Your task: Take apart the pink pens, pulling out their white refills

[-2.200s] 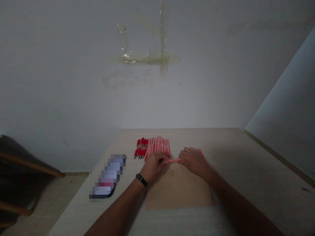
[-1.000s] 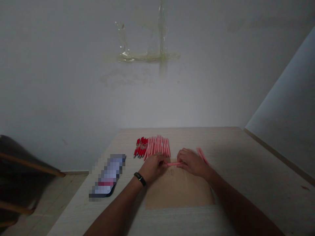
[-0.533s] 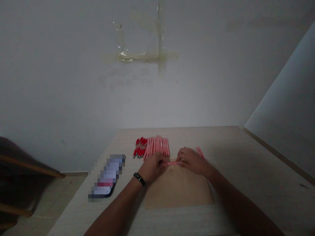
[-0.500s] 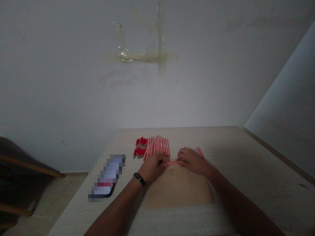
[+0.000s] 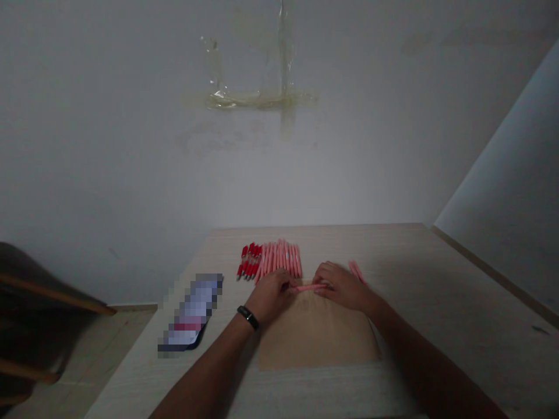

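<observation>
A pink pen (image 5: pixel 308 287) lies crosswise between my two hands, over the upper edge of a flat brown paper piece (image 5: pixel 318 337). My left hand (image 5: pixel 275 292), with a black band on its wrist, has its fingers closed on the pen's left end. At the other end, my right hand (image 5: pixel 340 285) has its fingers and thumb closed around the pen's tip. A row of pink pens (image 5: pixel 279 256) lies just beyond my left hand. To their left are several red pens (image 5: pixel 248 262) with clear middles.
A phone (image 5: pixel 192 314), blurred out, rests on the table (image 5: pixel 393 244) left of my left arm. More pink pens (image 5: pixel 357 270) lie behind my right hand. A wall (image 5: pixel 349 174) with clear tape (image 5: pixel 248 103) stands at the table's back. Dark furniture (image 5: pixel 39 302) is at left.
The fingers of my right hand have shifted slightly, and more of the pink pen's right end shows. My left hand has barely moved.
</observation>
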The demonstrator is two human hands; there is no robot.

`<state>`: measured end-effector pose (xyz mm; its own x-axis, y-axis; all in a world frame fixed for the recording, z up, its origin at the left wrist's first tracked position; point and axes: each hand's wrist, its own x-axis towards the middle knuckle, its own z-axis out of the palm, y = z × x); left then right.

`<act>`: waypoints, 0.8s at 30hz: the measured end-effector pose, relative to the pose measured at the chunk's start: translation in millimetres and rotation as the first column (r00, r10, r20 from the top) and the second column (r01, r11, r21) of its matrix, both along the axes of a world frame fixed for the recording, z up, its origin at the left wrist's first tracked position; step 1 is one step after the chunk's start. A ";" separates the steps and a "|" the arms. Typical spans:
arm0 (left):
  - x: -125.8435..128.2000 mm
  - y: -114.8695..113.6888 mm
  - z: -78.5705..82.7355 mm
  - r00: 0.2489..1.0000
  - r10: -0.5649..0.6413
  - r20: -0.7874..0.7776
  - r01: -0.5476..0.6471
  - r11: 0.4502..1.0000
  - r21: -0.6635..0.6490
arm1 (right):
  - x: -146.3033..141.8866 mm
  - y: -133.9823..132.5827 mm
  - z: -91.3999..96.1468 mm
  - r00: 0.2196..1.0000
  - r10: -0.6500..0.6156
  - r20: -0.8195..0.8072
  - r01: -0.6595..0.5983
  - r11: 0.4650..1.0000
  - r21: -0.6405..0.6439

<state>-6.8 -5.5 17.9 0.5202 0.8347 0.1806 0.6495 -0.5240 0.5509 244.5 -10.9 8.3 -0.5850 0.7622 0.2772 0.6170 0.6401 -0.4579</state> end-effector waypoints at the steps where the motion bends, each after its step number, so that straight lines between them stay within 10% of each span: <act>1: 0.0 0.0 -0.3 1.000 0.002 0.005 -0.002 1.000 0.000 | -0.1 0.5 -0.1 1.000 0.010 0.003 -0.010 1.000 0.003; 24: 0.3 0.8 -2.6 1.000 -0.003 -0.005 0.003 1.000 0.001 | 0.1 2.0 -1.1 0.999 0.015 0.037 -0.016 0.999 0.038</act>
<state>-6.5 -4.7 15.3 0.5237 0.8329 0.1790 0.6509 -0.5267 0.5467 244.6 -8.9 7.2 -0.6070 0.7422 0.2841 0.6225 0.6663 -0.4106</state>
